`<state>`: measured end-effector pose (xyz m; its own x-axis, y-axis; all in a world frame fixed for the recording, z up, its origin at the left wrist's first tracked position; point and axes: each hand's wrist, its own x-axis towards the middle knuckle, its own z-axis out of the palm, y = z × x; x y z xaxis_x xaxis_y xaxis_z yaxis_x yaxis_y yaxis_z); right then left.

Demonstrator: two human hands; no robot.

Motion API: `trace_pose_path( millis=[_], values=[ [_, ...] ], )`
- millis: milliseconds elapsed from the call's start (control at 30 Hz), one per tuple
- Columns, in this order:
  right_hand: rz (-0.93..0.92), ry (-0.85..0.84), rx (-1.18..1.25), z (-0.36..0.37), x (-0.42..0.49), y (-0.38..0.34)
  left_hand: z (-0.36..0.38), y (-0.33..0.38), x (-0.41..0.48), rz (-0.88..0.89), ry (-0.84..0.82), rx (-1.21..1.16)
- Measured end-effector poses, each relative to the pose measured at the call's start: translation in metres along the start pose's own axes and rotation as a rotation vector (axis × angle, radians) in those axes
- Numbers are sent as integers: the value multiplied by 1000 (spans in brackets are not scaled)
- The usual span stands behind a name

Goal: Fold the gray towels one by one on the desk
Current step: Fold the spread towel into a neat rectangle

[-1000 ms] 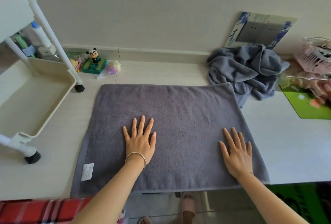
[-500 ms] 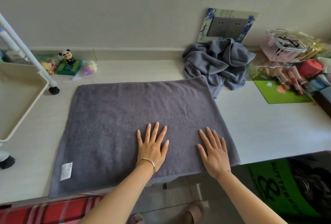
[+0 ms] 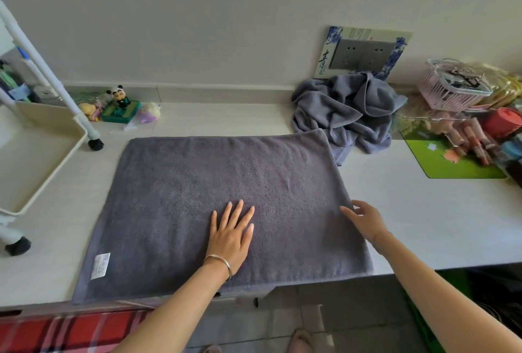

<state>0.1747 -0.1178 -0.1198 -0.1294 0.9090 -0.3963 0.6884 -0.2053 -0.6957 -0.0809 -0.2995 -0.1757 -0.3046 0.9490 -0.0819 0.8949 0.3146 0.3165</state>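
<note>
A gray towel [image 3: 214, 191] lies spread flat on the white desk [image 3: 423, 222], its near edge at the desk's front and a white label at its near left corner. My left hand [image 3: 230, 232] presses flat on the towel's near middle, fingers straight and spread. My right hand [image 3: 364, 218] sits at the towel's right edge with relaxed fingers touching the hem; whether it pinches the edge is unclear. A crumpled pile of gray towels [image 3: 347, 111] lies at the back right, touching the spread towel's far right corner.
A white rolling cart [image 3: 42, 155] stands on the desk's left. Small toy figures [image 3: 120, 105] sit by the wall. A green mat [image 3: 452, 160], cosmetics and a pink basket [image 3: 452, 88] crowd the right. A wall socket [image 3: 363, 53] is above the pile.
My right hand slid from flat on the towel out to its right edge. My left hand stayed pressed near the towel's middle. The view shifted slightly.
</note>
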Motion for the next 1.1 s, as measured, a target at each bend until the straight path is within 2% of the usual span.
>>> trace_pose_path(
  millis=[167,267,333,467,633,700,733,800,833,867,900,967,1000,1067,1100],
  values=[
    [22,-329,116,-14,7,-21,-9,3,1,-32,-64,-46],
    [-56,-496,282,-10,-4,-48,-21,8,5,-74,-112,-225],
    [-127,-572,365,1,-22,-78,-35,14,11,-143,-110,-519],
    [-306,-607,422,40,-69,-147,-88,22,28,-332,-144,-1271],
    [-466,-822,437,143,-115,-216,-140,-51,12,-399,0,-1725],
    [-435,-920,409,194,-124,-226,-149,-95,-1,-494,52,-1830],
    [-390,-954,370,217,-129,-229,-150,-116,-8,-575,78,-1801],
    [-242,-1022,300,247,-135,-226,-144,-148,-25,-743,93,-1620],
    [-236,-1027,274,258,-136,-222,-137,-162,-33,-826,106,-1519],
    [-274,-983,219,265,-133,-217,-128,-176,-40,-892,129,-1407],
    [-348,-866,149,267,-124,-208,-119,-185,-46,-920,157,-1278],
    [-507,-460,-27,264,-100,-190,-110,-196,-56,-898,196,-1068],
    [-529,-248,-98,256,-89,-179,-109,-196,-58,-875,197,-1011],
    [-431,57,-156,239,-71,-159,-110,-194,-61,-834,198,-974],
    [-336,108,-137,232,-63,-152,-109,-193,-60,-810,197,-962]
  ],
)
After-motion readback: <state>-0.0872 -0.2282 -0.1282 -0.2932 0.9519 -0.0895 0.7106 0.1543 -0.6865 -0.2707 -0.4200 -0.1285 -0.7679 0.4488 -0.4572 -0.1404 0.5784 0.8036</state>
